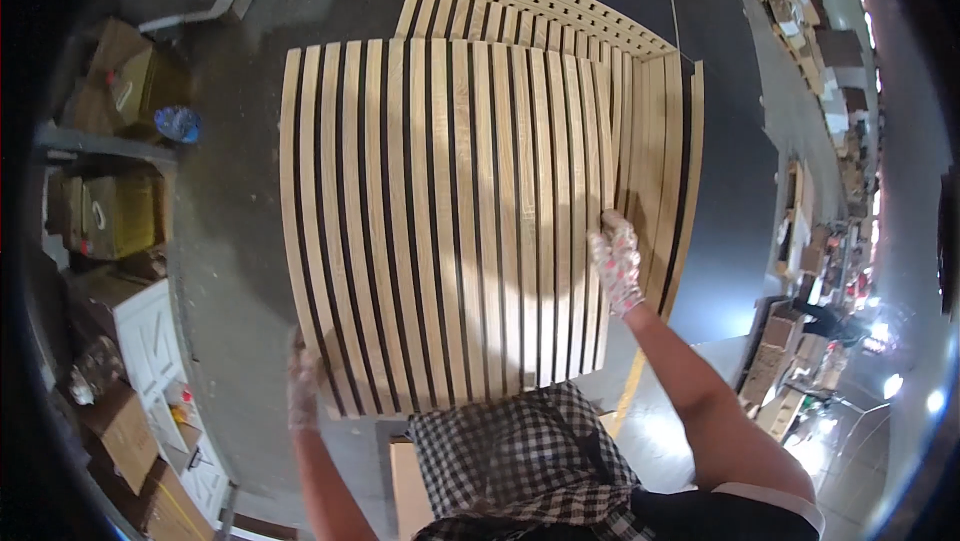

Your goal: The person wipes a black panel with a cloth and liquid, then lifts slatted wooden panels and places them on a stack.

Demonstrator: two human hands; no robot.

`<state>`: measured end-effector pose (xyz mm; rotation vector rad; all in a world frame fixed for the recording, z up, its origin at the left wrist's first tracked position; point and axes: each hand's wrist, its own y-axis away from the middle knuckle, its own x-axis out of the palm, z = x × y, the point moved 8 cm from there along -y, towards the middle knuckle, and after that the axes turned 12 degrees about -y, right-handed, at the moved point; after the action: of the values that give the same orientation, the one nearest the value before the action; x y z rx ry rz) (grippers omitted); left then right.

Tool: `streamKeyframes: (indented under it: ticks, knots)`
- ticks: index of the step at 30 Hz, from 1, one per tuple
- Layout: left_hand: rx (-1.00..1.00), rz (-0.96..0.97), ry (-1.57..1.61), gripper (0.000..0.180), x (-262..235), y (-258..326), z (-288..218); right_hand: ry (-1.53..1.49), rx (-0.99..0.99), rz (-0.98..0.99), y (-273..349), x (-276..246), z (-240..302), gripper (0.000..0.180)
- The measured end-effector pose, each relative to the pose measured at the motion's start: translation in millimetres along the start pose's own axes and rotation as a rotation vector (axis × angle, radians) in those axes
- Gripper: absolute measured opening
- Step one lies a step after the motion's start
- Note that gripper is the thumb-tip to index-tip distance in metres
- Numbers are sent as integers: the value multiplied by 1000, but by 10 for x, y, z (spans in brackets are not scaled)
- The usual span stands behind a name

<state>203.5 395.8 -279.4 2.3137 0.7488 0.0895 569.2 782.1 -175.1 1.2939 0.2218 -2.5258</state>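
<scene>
A slatted wood panel (450, 221), pale strips with dark gaps between them, fills the middle of the head view in front of me. My left hand (304, 381), in a thin patterned glove, grips its lower left edge; motion blurs it and the panel partly hides the fingers. On the right edge, about halfway up, my right hand (617, 266) is closed on the panel, its glove white with reddish spots. Beyond and to the right lie more slatted panels (650, 171), partly covered by the held one. A pale strip with rows of dark notches (540, 1) lies at their far end.
The other panels rest on a dark flat surface (730, 231) to the right. At left stand shelves with cardboard boxes (125, 431), a blue plastic-looking item (178, 124) and a white panelled cabinet (160, 341). Stacked cartons (775, 351) line the right side.
</scene>
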Motion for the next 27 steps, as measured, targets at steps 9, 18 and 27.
streamKeyframes:
  ticks: [9,18,27]
  knots:
    - [-201,-148,-119,56,-91,-525,-76,-231,713,112,308,159,-770,60]
    - [-241,-145,189,58,-49,-32,499,-220,387,84,450,297,-805,56]
    - [-218,-214,129,44,-241,-62,509,-432,681,239,856,494,-1079,67]
